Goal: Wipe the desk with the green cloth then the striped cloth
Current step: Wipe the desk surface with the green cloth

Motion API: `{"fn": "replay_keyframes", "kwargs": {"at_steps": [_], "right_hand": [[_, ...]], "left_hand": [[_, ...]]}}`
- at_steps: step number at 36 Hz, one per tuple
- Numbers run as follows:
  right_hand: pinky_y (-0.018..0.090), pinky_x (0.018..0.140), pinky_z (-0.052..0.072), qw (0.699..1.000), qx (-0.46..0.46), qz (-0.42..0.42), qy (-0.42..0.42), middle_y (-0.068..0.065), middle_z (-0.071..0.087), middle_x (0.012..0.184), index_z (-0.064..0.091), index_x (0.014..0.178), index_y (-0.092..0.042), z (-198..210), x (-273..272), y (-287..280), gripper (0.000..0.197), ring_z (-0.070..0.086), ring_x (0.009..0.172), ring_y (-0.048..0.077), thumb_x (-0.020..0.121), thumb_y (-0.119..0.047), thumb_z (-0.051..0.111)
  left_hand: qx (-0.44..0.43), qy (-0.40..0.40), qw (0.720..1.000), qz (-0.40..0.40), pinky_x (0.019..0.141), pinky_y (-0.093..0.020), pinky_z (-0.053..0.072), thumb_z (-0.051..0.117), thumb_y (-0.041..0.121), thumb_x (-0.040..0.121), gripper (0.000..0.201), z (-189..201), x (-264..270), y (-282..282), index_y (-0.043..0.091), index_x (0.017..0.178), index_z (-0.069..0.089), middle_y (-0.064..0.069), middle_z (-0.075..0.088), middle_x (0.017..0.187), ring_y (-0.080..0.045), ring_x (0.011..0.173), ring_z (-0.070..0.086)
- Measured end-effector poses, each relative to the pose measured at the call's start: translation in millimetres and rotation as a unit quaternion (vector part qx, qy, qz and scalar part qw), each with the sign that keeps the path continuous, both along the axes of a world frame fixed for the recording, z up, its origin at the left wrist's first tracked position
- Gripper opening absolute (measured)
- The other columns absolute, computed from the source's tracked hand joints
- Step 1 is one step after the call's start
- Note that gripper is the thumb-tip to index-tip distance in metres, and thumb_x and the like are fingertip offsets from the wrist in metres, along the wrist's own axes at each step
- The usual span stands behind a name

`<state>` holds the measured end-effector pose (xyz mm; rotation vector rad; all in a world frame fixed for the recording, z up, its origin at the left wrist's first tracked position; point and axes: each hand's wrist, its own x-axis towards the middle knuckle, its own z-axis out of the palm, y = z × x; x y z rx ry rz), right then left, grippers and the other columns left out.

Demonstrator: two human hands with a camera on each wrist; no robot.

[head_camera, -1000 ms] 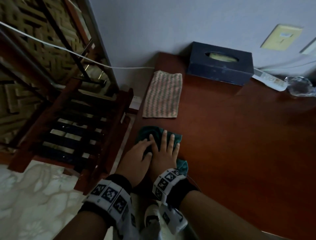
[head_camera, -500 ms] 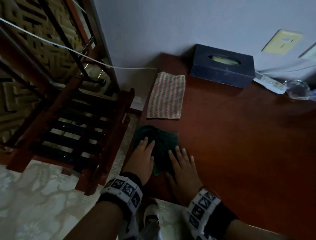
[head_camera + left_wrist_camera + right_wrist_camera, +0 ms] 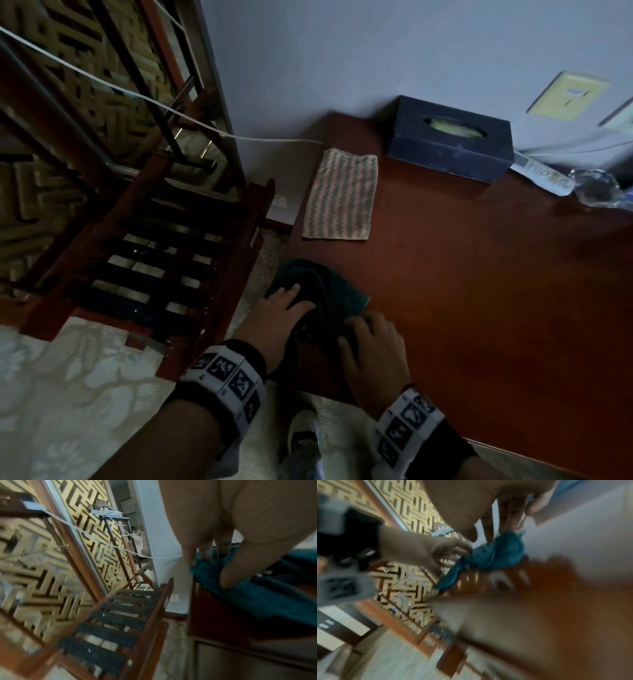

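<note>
The green cloth (image 3: 322, 291) lies bunched at the front left corner of the brown desk (image 3: 479, 291), one end hanging over the edge (image 3: 447, 578). My left hand (image 3: 291, 298) lies on the cloth's left part with its fingers stretched out; in the left wrist view the fingers (image 3: 205, 553) and thumb press down on the green cloth (image 3: 257, 595). My right hand (image 3: 352, 329) has curled fingers and grips the cloth's near right edge. The striped cloth (image 3: 340, 195) lies flat farther back along the desk's left side, untouched.
A dark blue tissue box (image 3: 448, 140) stands at the back by the wall, with a white remote (image 3: 541, 174) and a clear plastic object (image 3: 599, 186) to its right. A slatted wooden rack (image 3: 164, 267) stands left of the desk. A white cord (image 3: 137, 96) runs across.
Both hands lay flat together on the cloth, then moved apart to its near corners. Now the cloth is bunched up between them and my right fingers have curled onto its edge.
</note>
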<state>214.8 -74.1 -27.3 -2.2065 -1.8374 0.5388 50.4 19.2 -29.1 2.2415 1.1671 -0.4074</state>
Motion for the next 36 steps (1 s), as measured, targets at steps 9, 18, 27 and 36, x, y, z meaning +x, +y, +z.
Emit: {"fn": "replay_keyframes", "kwargs": {"at_steps": [9,18,27,36], "right_hand": [[0.040,0.067,0.053,0.979,-0.134,0.108,-0.111,0.004,0.064,0.121,0.068,0.115,-0.022,-11,9,33,0.057,0.066,0.093,0.021,0.072,-0.037,0.035],[0.047,0.115,0.002,0.975,-0.145,0.119,-0.120,-0.003,-0.014,0.158,-0.002,0.151,-0.031,-11,40,56,0.063,-0.004,0.146,0.017,0.099,-0.029,0.033],[0.033,0.060,0.041,0.980,0.034,0.178,-0.087,0.001,0.054,0.091,0.053,0.091,-0.024,-7,29,6,0.027,0.041,0.078,0.020,0.077,-0.046,0.049],[0.024,0.058,0.034,0.987,-0.080,0.138,-0.006,0.004,0.056,0.093,0.060,0.100,-0.015,-12,8,6,0.016,0.056,0.074,0.023,0.088,-0.022,0.051]], "left_hand": [[0.034,0.003,0.997,0.075,0.118,-0.037,0.004,0.038,0.025,0.101,0.058,0,26,-16,0.025,0.152,0.009,-0.001,-0.011,0.159,-0.021,0.146,-0.007],[0.019,0.037,0.999,0.017,0.116,-0.042,-0.007,0.032,0.024,0.103,0.065,-12,19,-25,0.037,0.147,-0.014,-0.002,-0.033,0.152,-0.023,0.142,-0.025],[0.058,-0.022,0.997,0.050,0.117,-0.041,-0.005,0.037,0.023,0.101,0.054,-5,20,-30,0.038,0.148,0.016,0.004,-0.016,0.158,-0.018,0.145,-0.014],[0.099,-0.041,0.991,0.080,0.118,-0.040,0.007,0.043,0.029,0.097,0.037,0,32,-32,0.031,0.134,0.040,0.004,0.011,0.156,-0.018,0.143,0.009]]}}
